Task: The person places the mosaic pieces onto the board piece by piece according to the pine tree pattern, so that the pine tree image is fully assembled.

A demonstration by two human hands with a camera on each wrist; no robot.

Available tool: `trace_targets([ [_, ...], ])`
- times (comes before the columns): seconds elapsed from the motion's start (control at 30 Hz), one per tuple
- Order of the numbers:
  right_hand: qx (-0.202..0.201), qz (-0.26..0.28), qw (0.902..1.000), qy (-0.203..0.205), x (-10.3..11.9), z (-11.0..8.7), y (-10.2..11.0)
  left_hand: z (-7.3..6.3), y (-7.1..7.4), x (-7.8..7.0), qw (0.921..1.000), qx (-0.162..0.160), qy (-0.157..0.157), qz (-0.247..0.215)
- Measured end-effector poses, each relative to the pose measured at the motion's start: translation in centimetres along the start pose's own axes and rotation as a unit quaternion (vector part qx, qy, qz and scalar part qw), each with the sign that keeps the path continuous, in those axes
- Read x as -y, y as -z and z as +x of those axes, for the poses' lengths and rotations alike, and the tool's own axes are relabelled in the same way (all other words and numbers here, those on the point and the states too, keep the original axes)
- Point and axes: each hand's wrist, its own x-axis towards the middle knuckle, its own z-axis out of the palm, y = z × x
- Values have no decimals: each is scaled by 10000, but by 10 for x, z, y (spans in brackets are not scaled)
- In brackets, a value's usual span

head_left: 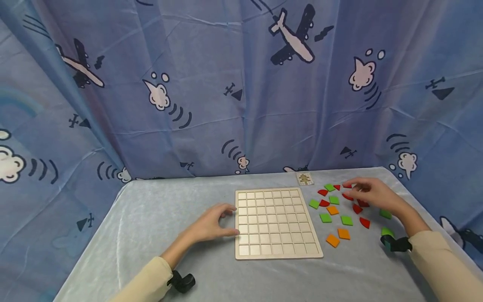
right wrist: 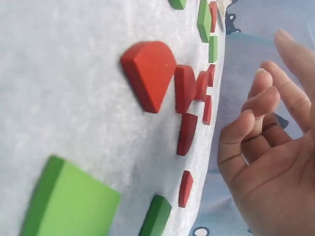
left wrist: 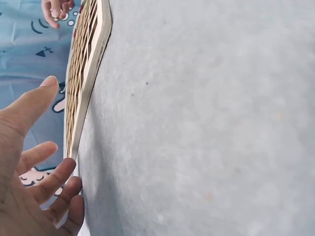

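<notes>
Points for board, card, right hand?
board [head_left: 278, 223]: head view, middle of grid
card [head_left: 305, 178]: head view, brown pattern
right hand [head_left: 374, 193]: head view, back of hand

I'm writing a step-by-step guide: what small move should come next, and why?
Probably lower the right hand and pinch a nearby red piece: its fingers show nothing held and hover by the loose red pieces, while the left hand is at the edge of the board, whose squares hold no pieces.
</notes>
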Motion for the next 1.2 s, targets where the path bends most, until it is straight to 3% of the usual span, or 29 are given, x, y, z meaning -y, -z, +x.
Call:
trace_targets([
  [0.3, 60, 105, 9997, -215, -6, 17, -4, 7, -1, 0, 9999, 54, -9, 107],
  [1.2, -24, -231, 9973, -703, -25, 49, -12, 9, -2, -1, 9995, 89, -54, 290],
])
